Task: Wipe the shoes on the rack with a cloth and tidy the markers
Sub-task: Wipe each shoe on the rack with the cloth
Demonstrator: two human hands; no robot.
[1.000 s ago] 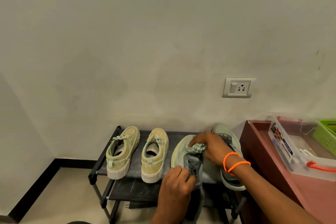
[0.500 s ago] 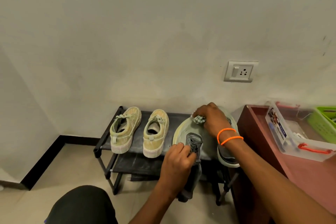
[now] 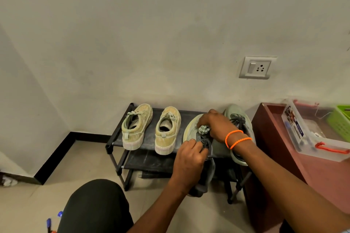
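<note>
Pale plaster wall and a beige tiled floor frame a low black rack point(image 3: 130, 143) standing against the wall. Two tan shoes point(image 3: 151, 128) sit on its top shelf, toes to the wall, apart from the work. To their right, the left hand point(image 3: 189, 161) grips a grey-green shoe point(image 3: 191, 132) at its laces, fingers curled round it, apparently to steady it and tip the toe up. The right hand point(image 3: 217, 126) pinches a bunched cloth point(image 3: 203, 129) in curled fingers and presses it on the shoe's upper near the tongue, so the wiping seems under way. Its mate point(image 3: 238, 119) rests behind the right wrist. What look like markers point(image 3: 49, 223) lie on the floor at bottom left, by the knee, likely untidied.
</note>
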